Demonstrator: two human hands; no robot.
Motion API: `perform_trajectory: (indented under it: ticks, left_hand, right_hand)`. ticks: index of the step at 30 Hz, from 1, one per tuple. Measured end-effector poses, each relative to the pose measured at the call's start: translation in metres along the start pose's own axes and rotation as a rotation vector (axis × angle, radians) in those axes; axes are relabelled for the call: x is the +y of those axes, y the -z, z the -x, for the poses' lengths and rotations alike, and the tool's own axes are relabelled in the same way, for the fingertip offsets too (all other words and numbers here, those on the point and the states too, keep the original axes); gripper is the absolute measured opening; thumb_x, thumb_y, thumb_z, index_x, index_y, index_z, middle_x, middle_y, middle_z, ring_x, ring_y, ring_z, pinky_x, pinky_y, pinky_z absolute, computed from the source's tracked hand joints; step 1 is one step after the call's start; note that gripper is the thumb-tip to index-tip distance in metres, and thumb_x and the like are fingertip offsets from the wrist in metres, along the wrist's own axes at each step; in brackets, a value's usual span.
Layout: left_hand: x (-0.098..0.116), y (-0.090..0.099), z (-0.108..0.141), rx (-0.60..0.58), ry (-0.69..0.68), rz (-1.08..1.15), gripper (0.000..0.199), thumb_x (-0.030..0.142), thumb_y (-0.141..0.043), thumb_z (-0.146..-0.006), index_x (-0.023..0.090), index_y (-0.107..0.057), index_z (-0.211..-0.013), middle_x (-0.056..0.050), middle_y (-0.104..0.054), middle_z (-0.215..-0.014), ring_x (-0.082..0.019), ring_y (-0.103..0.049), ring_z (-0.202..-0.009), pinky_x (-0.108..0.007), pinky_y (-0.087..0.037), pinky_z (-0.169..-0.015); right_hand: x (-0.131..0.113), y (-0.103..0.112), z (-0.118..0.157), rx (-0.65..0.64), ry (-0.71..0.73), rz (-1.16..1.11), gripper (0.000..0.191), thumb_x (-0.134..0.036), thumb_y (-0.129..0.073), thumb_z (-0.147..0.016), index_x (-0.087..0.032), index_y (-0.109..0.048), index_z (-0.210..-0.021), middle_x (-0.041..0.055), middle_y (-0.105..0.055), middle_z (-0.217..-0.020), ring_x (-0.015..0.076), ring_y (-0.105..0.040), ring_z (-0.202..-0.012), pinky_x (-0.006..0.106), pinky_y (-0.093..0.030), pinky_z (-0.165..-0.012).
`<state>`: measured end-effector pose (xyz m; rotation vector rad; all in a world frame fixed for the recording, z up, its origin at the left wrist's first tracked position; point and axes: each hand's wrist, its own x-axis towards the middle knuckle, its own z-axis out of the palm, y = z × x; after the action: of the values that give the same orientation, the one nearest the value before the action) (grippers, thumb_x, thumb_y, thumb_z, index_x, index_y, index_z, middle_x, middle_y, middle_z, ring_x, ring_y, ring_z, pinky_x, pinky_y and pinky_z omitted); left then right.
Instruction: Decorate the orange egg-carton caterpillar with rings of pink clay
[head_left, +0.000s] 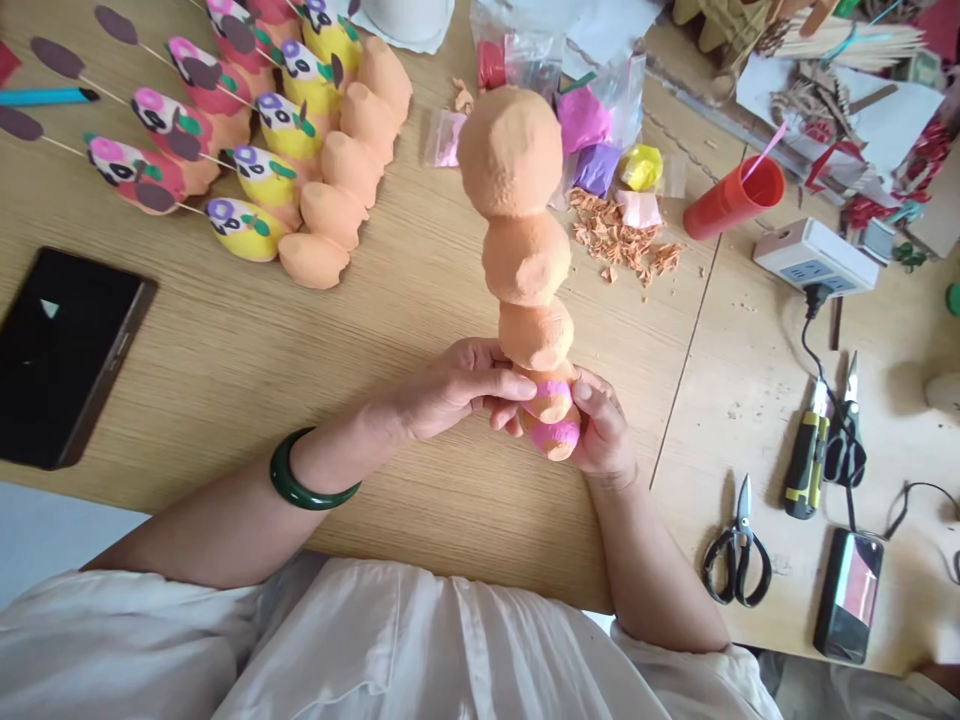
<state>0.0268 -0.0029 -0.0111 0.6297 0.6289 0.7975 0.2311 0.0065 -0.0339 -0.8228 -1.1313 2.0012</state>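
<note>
**Orange pulp stack gripped low at its pink base**

I have a stack of bumpy orange pulp balls (521,250) held upright above the light wood desk (225,330), near its middle. The left grip (457,385) is closed across the pink-banded lowest balls (553,405) from the left, and the right grip (604,430) is curled around them from the right. Bracing this low and evenly from both sides seems best for keeping the column steady. Painted pulp birds on sticks (247,228) lie far left; black-handled steel scissors (742,515) lie near right.
</note>
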Motion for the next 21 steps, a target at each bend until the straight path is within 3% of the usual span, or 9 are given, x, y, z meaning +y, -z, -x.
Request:
perform_trajectory:
  ticks: [2,6,10,16,19,21]
  left_hand:
    - [0.0,-0.002,0.0,0.015,-0.022,-0.056,0.035,0.044,-0.092,-0.084,0.015,-0.075,-0.076,0.0,-0.065,-0.064,-0.009,-0.054,-0.054,-0.022,-0.051,-0.057]
    - [-0.003,-0.002,-0.001,0.078,-0.1,-0.165,0.035,0.041,-0.089,-0.086,0.016,-0.068,-0.072,0.001,-0.062,-0.067,-0.007,-0.045,-0.057,-0.022,-0.037,-0.052]
    - [-0.008,0.0,-0.001,0.093,-0.145,-0.179,0.032,0.038,-0.087,-0.089,0.017,-0.067,-0.075,0.003,-0.058,-0.068,-0.007,-0.042,-0.059,-0.022,-0.033,-0.053]
    - [-0.008,-0.006,-0.002,0.114,-0.203,-0.179,0.039,0.043,-0.093,-0.082,0.016,-0.066,-0.072,0.001,-0.063,-0.07,-0.011,-0.058,-0.066,-0.023,-0.049,-0.061]
    - [-0.006,-0.007,-0.002,0.175,-0.191,-0.179,0.039,0.044,-0.095,-0.08,0.015,-0.069,-0.075,0.001,-0.063,-0.068,-0.01,-0.058,-0.064,-0.022,-0.05,-0.059]
    - [-0.004,-0.005,-0.002,0.154,-0.137,-0.181,0.038,0.045,-0.093,-0.084,0.015,-0.07,-0.078,0.001,-0.063,-0.067,-0.008,-0.054,-0.06,-0.02,-0.047,-0.056]
  right_hand:
    - [-0.001,-0.002,0.001,-0.008,0.019,-0.08,0.04,-0.06,-0.076,-0.094,-0.022,-0.073,-0.082,0.0044,-0.076,-0.077,0.0213,-0.071,-0.064,0.039,-0.06,-0.063]
    - [-0.005,-0.005,0.001,0.05,0.035,0.041,0.038,-0.057,-0.084,-0.09,-0.023,-0.077,-0.076,0.0063,-0.079,-0.084,0.0241,-0.075,-0.083,0.042,-0.064,-0.079]
    - [-0.007,-0.006,0.0,0.087,0.009,0.083,0.048,-0.068,-0.08,-0.09,-0.024,-0.077,-0.071,0.0042,-0.075,-0.075,0.0212,-0.068,-0.073,0.036,-0.057,-0.067]
    - [0.001,-0.005,0.004,0.031,0.127,0.168,0.038,-0.047,-0.071,-0.106,-0.026,-0.08,-0.075,0.0007,-0.068,-0.08,0.0162,-0.061,-0.073,0.033,-0.053,-0.073]
    - [0.005,-0.005,0.004,0.122,0.183,0.186,0.037,-0.049,-0.07,-0.107,-0.029,-0.081,-0.078,0.0017,-0.067,-0.088,0.0185,-0.063,-0.084,0.034,-0.053,-0.077]
    - [0.003,-0.005,0.002,0.184,0.204,0.204,0.032,-0.049,-0.078,-0.102,-0.029,-0.082,-0.077,0.0019,-0.067,-0.091,0.0199,-0.064,-0.09,0.037,-0.055,-0.086]
